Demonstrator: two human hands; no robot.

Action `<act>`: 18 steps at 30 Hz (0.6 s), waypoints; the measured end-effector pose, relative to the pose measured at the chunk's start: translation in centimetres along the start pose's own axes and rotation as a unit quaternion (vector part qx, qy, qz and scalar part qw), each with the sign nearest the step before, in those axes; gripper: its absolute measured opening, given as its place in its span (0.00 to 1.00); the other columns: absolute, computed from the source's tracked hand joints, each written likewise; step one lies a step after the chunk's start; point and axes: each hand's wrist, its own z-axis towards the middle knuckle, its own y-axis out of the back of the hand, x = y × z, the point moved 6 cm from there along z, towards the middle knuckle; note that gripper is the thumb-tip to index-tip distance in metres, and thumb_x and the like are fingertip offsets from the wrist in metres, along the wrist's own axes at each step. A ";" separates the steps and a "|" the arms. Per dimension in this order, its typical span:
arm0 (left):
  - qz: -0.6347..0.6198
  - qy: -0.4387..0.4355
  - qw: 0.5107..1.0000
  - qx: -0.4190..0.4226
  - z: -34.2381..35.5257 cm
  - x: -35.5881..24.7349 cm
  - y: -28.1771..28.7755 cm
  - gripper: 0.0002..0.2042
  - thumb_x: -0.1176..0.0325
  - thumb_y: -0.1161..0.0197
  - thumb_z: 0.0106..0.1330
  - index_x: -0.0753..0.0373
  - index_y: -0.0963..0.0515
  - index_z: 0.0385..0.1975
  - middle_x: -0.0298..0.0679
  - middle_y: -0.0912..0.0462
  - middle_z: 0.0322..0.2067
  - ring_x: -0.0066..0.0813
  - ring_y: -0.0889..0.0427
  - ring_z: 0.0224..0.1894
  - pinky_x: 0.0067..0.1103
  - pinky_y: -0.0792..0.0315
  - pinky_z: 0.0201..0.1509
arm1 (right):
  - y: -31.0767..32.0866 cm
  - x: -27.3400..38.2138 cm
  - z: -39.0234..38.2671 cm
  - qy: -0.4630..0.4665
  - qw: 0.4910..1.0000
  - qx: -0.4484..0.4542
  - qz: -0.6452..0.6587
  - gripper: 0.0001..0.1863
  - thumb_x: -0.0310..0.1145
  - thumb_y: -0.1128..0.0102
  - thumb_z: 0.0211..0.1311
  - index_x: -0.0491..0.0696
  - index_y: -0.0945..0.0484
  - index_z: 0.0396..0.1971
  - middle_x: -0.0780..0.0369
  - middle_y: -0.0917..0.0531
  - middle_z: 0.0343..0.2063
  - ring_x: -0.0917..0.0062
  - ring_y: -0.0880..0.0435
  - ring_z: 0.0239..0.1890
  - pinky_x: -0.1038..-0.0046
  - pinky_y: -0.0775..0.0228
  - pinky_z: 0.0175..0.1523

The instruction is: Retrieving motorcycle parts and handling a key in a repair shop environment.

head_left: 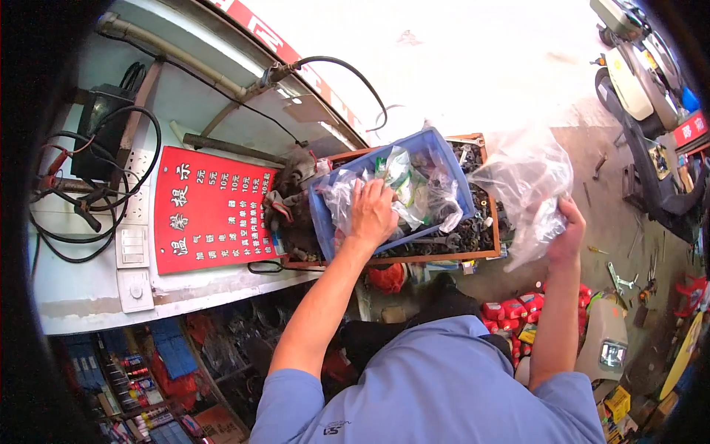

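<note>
A blue plastic basket (pixel 450 152) lies tilted on a wooden tray (pixel 484 166) of dark metal parts. Clear plastic bags (pixel 444 196) fill it, some with green printing. My left hand (pixel 373 214) reaches into the basket, its fingers bent down among the bags; the fingertips are partly hidden, so what they grip cannot be made out. Out to the right, beside the tray, my right hand (pixel 568 228) is closed on a crumpled clear plastic bag (pixel 525 189), which hangs up and leftward from it.
A red sign board (pixel 211 211) leans left of the basket, near cables (pixel 96 177) and wall switches (pixel 133 248). Red bottles (pixel 518 307) stand below my right arm. Scattered tools (pixel 621 281) lie on the floor at right, with a scooter (pixel 636 81) beyond.
</note>
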 end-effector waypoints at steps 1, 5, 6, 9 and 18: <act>0.001 0.001 1.000 -0.001 -0.1 0.0 0.1 0.10 0.72 0.38 0.45 0.60 0.24 0.30 0.45 0.28 0.45 0.43 0.32 0.56 0.45 0.50 0.69 | -1.4 -0.5 0.4 0.007 1.000 0.008 -0.025 0.22 0.29 0.52 0.53 0.38 0.29 0.50 0.54 0.19 0.41 0.65 0.18 0.42 0.63 0.25 0.51; -0.015 0.017 1.000 0.016 -0.5 -0.1 0.6 0.13 0.72 0.39 0.47 0.62 0.24 0.35 0.48 0.28 0.48 0.46 0.32 0.58 0.44 0.48 0.69 | -8.9 -4.4 2.1 0.027 0.982 0.084 -0.168 0.14 0.27 0.49 0.50 0.39 0.22 0.37 0.61 0.19 0.32 0.74 0.20 0.34 0.71 0.26 0.41; -0.026 0.025 0.999 0.024 -0.6 0.1 0.7 0.14 0.74 0.40 0.48 0.64 0.24 0.37 0.49 0.28 0.49 0.46 0.32 0.58 0.42 0.46 0.68 | -11.0 -5.9 2.1 0.035 0.967 0.086 -0.239 0.12 0.27 0.49 0.51 0.40 0.21 0.35 0.62 0.19 0.30 0.75 0.20 0.32 0.72 0.26 0.40; -0.195 0.133 0.967 -0.094 -0.4 2.3 2.3 0.15 0.77 0.45 0.50 0.64 0.25 0.40 0.48 0.29 0.50 0.47 0.32 0.58 0.37 0.42 0.67 | -14.3 -13.1 3.3 0.045 0.886 0.145 -0.438 0.11 0.27 0.50 0.54 0.41 0.21 0.34 0.56 0.18 0.29 0.73 0.20 0.32 0.70 0.27 0.39; -0.259 0.030 0.964 0.049 1.8 -2.5 1.0 0.18 0.64 0.48 0.66 0.61 0.27 0.54 0.44 0.29 0.59 0.45 0.36 0.64 0.39 0.50 0.70 | -14.7 -18.8 3.7 -0.032 0.873 0.295 -0.388 0.13 0.28 0.47 0.56 0.38 0.23 0.40 0.47 0.19 0.38 0.62 0.18 0.42 0.67 0.27 0.47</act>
